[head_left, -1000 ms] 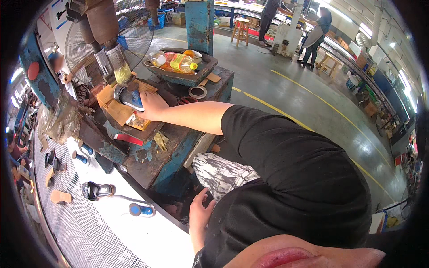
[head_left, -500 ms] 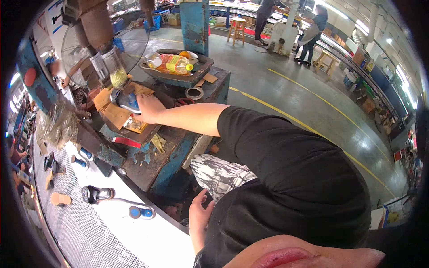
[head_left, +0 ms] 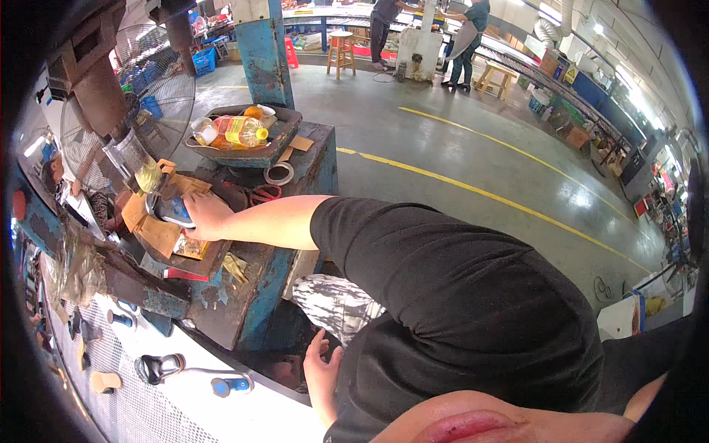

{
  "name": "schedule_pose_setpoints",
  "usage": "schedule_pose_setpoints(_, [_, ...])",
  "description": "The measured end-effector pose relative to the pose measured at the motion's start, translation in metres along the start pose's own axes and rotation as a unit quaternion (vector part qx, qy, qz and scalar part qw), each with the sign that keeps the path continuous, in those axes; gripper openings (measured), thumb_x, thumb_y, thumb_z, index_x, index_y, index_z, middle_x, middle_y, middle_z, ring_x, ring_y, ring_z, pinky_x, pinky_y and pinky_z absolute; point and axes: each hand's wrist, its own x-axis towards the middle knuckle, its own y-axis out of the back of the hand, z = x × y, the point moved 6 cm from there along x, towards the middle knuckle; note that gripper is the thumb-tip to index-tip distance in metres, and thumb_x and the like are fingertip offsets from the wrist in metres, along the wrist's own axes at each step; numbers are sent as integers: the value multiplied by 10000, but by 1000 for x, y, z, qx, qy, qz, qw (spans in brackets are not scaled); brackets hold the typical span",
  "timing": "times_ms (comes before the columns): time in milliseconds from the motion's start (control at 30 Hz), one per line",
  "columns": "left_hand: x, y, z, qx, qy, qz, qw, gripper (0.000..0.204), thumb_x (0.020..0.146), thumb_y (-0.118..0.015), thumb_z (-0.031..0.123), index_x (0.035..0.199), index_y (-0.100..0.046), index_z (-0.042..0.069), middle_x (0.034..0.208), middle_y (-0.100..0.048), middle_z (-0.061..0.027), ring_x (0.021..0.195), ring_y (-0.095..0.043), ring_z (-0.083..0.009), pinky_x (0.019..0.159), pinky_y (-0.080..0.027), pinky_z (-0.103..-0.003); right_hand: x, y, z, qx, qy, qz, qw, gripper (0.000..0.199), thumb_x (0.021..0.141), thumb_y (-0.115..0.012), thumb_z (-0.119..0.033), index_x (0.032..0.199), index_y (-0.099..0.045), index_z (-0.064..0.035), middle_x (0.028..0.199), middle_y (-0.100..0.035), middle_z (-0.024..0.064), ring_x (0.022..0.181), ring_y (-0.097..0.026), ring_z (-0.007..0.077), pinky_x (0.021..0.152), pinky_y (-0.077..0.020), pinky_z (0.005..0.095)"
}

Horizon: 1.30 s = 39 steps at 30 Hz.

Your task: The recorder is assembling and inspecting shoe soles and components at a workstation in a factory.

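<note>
My right arm reaches across to the left, and my right hand (head_left: 205,215) is closed over a blue and grey object (head_left: 172,210). That object rests on brown cardboard pieces (head_left: 151,229) on top of a worn blue metal workbench (head_left: 255,295); its exact kind is unclear. My left hand (head_left: 322,371) hangs low beside my black shirt with fingers spread, holding nothing, just past the edge of a white perforated table (head_left: 133,413).
A metal tray (head_left: 277,144) with a yellow bottle (head_left: 236,131) sits at the bench's far end, a tape roll (head_left: 278,174) beside it. A fan (head_left: 140,111) and a blue pillar (head_left: 262,52) stand behind. Blue-handled tools (head_left: 230,385) lie on the white table. People work far back.
The view has shifted, so the bench sits lower in the frame. My right hand stays on the blue and grey object; my left hand stays low and open.
</note>
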Motion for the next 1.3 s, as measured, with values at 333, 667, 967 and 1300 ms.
schedule_pose_setpoints(333, [-2, -1, 6, -3, 9, -1, 1000, 601, 771, -754, 76, 1333, -542, 48, 1119, -660, -170, 1032, -635, -263, 878, -499, -366, 0, 9, -3, 0, -4, -22, 1000, 688, 704, -763, -338, 1166, -453, 68, 1134, -568, 230, 1105, -568, 353, 945, -461, 424])
schedule_pose_setpoints(667, [0, -7, 7, -1, 18, 0, 1000, 598, 790, -750, 108, 1341, -527, 42, 1122, -661, -162, 1039, -636, -260, 867, -501, -365, 1, 11, 1, 0, -3, -20, 1000, 692, 705, -759, -334, 1179, -450, 63, 1132, -571, 221, 1093, -574, 352, 947, -457, 435])
schedule_pose_setpoints(967, [3, -7, -8, 21, -17, 3, 1000, 579, 808, -739, 95, 1348, -532, 87, 1095, -671, -118, 972, -637, -194, 816, -509, -309, 3, 7, -3, 16, -8, -30, 999, 689, 704, -762, -326, 1180, -448, 61, 1123, -576, 222, 1100, -570, 351, 959, -449, 426])
schedule_pose_setpoints(1300, [9, -10, -6, 37, -26, 4, 999, 590, 802, -747, 100, 1353, -534, 106, 1083, -678, -109, 977, -644, -201, 817, -510, -321, 1, 17, 2, 5, 10, 4, 1000, 669, 705, -762, -327, 1149, -453, 68, 1076, -587, 223, 1045, -593, 363, 894, -486, 434])
